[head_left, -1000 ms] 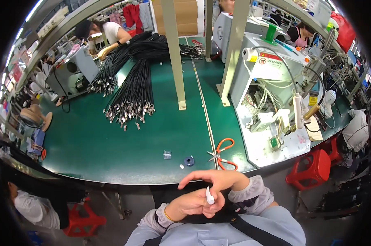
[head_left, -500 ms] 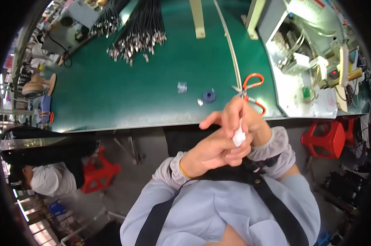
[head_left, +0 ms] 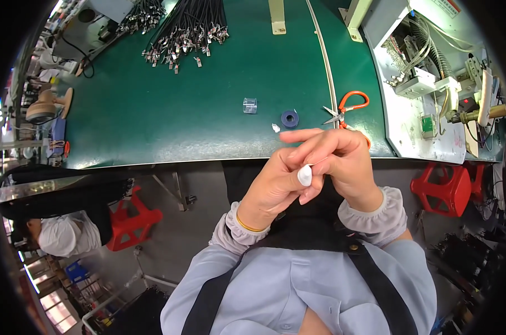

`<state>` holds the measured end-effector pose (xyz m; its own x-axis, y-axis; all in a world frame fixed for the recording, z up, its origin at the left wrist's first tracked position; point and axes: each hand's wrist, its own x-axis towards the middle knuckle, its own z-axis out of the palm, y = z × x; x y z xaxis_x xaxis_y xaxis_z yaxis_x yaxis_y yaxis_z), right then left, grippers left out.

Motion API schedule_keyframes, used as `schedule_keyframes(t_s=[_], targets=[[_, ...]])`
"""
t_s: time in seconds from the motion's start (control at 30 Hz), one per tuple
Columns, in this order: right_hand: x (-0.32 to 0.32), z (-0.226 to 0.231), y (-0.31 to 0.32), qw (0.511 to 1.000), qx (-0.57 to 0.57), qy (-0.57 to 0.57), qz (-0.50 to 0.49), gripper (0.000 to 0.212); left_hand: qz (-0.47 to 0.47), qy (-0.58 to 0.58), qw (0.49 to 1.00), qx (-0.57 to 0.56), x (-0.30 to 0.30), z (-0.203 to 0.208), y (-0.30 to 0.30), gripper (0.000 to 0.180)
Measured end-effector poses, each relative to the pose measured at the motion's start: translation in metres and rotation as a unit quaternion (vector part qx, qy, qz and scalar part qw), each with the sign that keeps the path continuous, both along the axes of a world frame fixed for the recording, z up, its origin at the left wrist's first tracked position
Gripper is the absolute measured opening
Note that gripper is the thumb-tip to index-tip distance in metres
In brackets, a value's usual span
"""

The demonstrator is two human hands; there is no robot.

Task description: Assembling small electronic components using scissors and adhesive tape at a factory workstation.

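Observation:
My two hands meet in front of the table's near edge. A small white wrapping (head_left: pixel 304 175), like a finger cover or piece of tape, sits over the thumb tip of my left hand (head_left: pixel 278 184); its exact kind is unclear. That hand's fingers are curled and partly hidden. My right hand (head_left: pixel 345 164) pinches at the wrapping's upper edge with thumb and forefinger. Just beyond the hands lie a dark blue tape roll (head_left: pixel 290 118), a white scrap (head_left: pixel 276 128) and a clear plastic piece (head_left: pixel 250 105). Orange-handled scissors (head_left: pixel 342 114) lie open nearby, one handle partly behind my right hand.
Bundled black cables with metal ends (head_left: pixel 189 36) lie at the far left of the green table (head_left: pixel 169 111). A machine (head_left: pixel 426 89) stands at right, and a pale strip (head_left: pixel 324 50) runs from the back. Red stools (head_left: pixel 443 190) stand on both sides; another person (head_left: pixel 68 231) is at left.
Both hands have shifted, and the white wrapping has moved left and slightly up in view. The right hand has turned and spread to the right. The whole view has moved slightly.

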<state>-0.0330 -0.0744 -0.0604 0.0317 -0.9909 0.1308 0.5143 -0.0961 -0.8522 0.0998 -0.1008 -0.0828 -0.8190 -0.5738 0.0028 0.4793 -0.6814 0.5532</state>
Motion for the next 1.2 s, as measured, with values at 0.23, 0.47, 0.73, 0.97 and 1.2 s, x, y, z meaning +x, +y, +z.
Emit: schedule_keyframes(t_s=[0.23,0.47,0.73,0.97,1.2], targets=[[-0.006,-0.001,0.009,0.953,-0.136,0.230,-0.141,0.007,-0.005,0.028,0.996,0.080,-0.006,0.000,-0.003,0.021],[0.006,-0.007,0.024,0.941,-0.160,0.271,-0.127,0.018,0.099,-0.037,0.994,-0.031,-0.008,-0.007,-0.004,0.026],[0.021,-0.028,0.030,0.805,-0.179,0.539,-0.174,0.047,0.222,-0.117,0.967,-0.037,0.007,-0.015,0.001,0.026],[0.026,-0.037,0.031,0.778,-0.186,0.585,-0.135,0.037,0.376,-0.297,0.864,-0.155,0.015,-0.020,-0.008,0.029],[-0.020,-0.048,0.008,0.780,-0.155,0.569,-0.210,0.027,0.396,-0.501,0.514,-0.573,-0.004,-0.037,-0.039,0.034]])
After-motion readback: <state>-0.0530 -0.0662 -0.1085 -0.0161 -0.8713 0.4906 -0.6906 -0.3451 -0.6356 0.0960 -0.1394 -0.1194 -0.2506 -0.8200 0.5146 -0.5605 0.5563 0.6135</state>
